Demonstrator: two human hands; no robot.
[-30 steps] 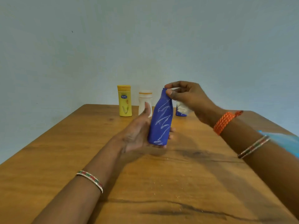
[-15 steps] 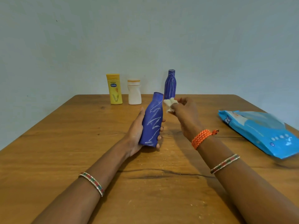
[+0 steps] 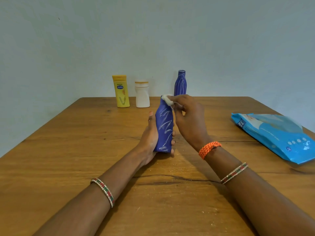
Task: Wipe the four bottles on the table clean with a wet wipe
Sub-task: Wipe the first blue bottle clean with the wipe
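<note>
The left hand [image 3: 150, 138] is wrapped around the lower body of a blue bottle [image 3: 164, 128], thumb along its left side and fingertips showing past its right edge, holding it nearly upright with the top leaning slightly away. White streaks run across the bottle's front. The bottle's base sits low in the palm, just above the tabletop [image 3: 68, 150]; whether it touches the wood cannot be told.

Just right of that hand, the right hand [image 3: 189, 123] has its fingers pinched together on a small bunched white wet wipe [image 3: 167, 100], which is pressed against the bottle's neck at the top. An orange woven band [image 3: 209, 149] circles the right wrist, with a beaded bangle [image 3: 234, 172] further up the forearm; a similar bangle [image 3: 103, 191] sits on the left forearm.

Beyond the hands, at the far edge of the tabletop, three more bottles stand upright: a second blue bottle [image 3: 180, 82], streaked white, directly behind the right hand; a white bottle [image 3: 142, 94] to its left; and a yellow bottle [image 3: 121, 91] just beside that, further left. Well to the right of the right hand, a blue wipe packet [image 3: 276, 135] lies flat on the tabletop.
</note>
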